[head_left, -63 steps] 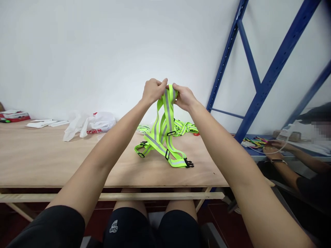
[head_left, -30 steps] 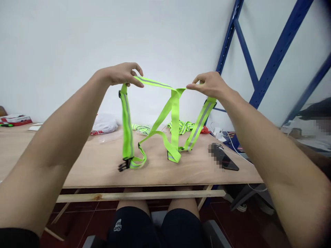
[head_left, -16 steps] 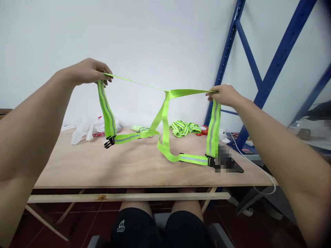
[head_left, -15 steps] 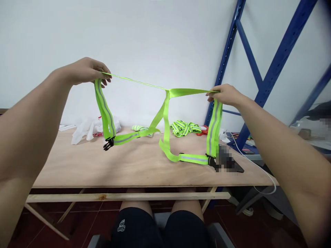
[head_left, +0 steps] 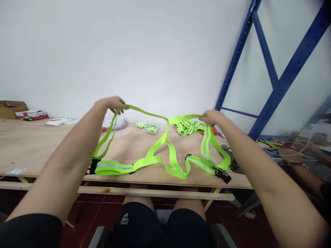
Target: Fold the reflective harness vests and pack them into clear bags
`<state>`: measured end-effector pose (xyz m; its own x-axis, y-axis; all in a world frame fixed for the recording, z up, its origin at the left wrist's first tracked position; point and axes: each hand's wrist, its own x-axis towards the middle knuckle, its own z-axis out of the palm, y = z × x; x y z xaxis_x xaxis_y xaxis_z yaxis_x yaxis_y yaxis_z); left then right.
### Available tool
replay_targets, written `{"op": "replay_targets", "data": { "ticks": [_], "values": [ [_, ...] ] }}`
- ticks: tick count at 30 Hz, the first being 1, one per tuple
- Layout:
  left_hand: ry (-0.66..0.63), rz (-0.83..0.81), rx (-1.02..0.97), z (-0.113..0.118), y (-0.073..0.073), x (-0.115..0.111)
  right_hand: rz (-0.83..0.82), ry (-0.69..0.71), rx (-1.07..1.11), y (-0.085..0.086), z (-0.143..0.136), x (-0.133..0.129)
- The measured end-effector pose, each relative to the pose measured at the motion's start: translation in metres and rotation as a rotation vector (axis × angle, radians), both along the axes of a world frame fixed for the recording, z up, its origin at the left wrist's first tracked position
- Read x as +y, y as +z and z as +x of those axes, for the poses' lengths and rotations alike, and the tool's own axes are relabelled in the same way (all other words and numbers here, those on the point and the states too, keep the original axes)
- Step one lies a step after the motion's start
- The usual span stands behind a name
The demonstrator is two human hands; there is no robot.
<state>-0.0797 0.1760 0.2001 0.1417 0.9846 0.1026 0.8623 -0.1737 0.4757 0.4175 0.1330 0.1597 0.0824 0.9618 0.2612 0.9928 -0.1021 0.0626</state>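
A neon green harness [head_left: 155, 159] of straps with grey reflective stripes hangs between my hands, its lower straps down at the wooden table. My left hand [head_left: 116, 104] is closed on its upper strap at the left. The upper right strap is pinched in my right hand [head_left: 210, 117]. One black buckle [head_left: 93, 166] is at the lower left corner, another black buckle [head_left: 222, 175] at the lower right, near the table's front edge. Where the upper straps meet, between my hands, further straps run downward.
On the table [head_left: 64, 144] lie a bundle of green straps [head_left: 188, 128], a bagged strap [head_left: 147, 127], a white plastic bag [head_left: 119, 123] and a red-white packet [head_left: 32, 114]. A blue metal frame [head_left: 269, 51] stands right. Another person's arm [head_left: 297, 172] shows at the right.
Both hands have moved down and closer together, still holding the upper straps. The harness has sunk with them; its straps are slacker and its lower part has come down to the table.
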Motion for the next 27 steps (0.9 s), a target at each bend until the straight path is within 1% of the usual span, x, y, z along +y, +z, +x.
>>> {"op": "replay_targets", "data": {
  "ticks": [1,2,3,5,6,7,9,11,12,13,14,15,16,17,18,19,21,23,25,27],
  "values": [
    [0.017,0.004,0.062,0.007,-0.021,0.010,-0.024,-0.037,-0.081,-0.016,-0.006,0.007],
    [0.054,0.043,0.137,0.013,-0.042,0.019,-0.050,-0.061,-0.118,-0.033,-0.012,0.014],
    [0.076,0.064,0.167,0.020,-0.061,0.027,-0.077,-0.085,-0.103,-0.048,-0.017,0.020],
    [0.112,0.083,0.200,0.031,-0.094,0.039,-0.124,-0.115,0.031,-0.073,-0.024,0.030],
    [0.131,0.088,0.207,0.036,-0.107,0.044,-0.148,-0.116,0.107,-0.083,-0.026,0.035],
    [0.142,0.087,0.210,0.040,-0.116,0.048,-0.169,-0.109,0.171,-0.091,-0.028,0.040],
    [0.144,0.088,0.209,0.047,-0.125,0.052,-0.193,-0.053,0.250,-0.101,-0.029,0.047],
    [0.110,0.107,0.203,0.053,-0.125,0.049,-0.157,0.054,0.282,-0.105,-0.027,0.050],
    [0.068,0.134,0.206,0.056,-0.124,0.043,-0.121,0.113,0.292,-0.105,-0.024,0.048],
    [0.016,0.163,0.211,0.059,-0.123,0.034,-0.083,0.173,0.293,-0.104,-0.021,0.043],
    [-0.068,0.208,0.221,0.060,-0.124,0.020,-0.046,0.231,0.288,-0.103,-0.016,0.034],
    [-0.161,0.235,0.232,0.061,-0.126,0.002,-0.008,0.276,0.276,-0.102,-0.011,0.022],
    [-0.227,0.238,0.231,0.061,-0.131,-0.019,0.029,0.313,0.259,-0.101,-0.005,0.005],
    [-0.282,0.247,0.214,0.059,-0.138,-0.043,0.076,0.343,0.239,-0.102,0.001,-0.015],
    [-0.310,0.253,0.212,0.056,-0.148,-0.067,0.132,0.353,0.208,-0.104,0.006,-0.037],
    [-0.306,0.253,0.208,0.051,-0.160,-0.091,0.180,0.357,0.177,-0.108,0.011,-0.061],
    [-0.303,0.238,0.180,0.040,-0.189,-0.131,0.243,0.353,0.127,-0.124,0.016,-0.107],
    [-0.286,0.179,0.166,0.029,-0.218,-0.155,0.274,0.332,0.075,-0.149,0.015,-0.141],
    [-0.255,0.115,0.168,0.020,-0.239,-0.163,0.232,0.344,0.030,-0.176,0.009,-0.158],
    [-0.222,0.105,0.176,0.014,-0.250,-0.162,0.169,0.353,0.059,-0.199,0.001,-0.162]
  ]
}}
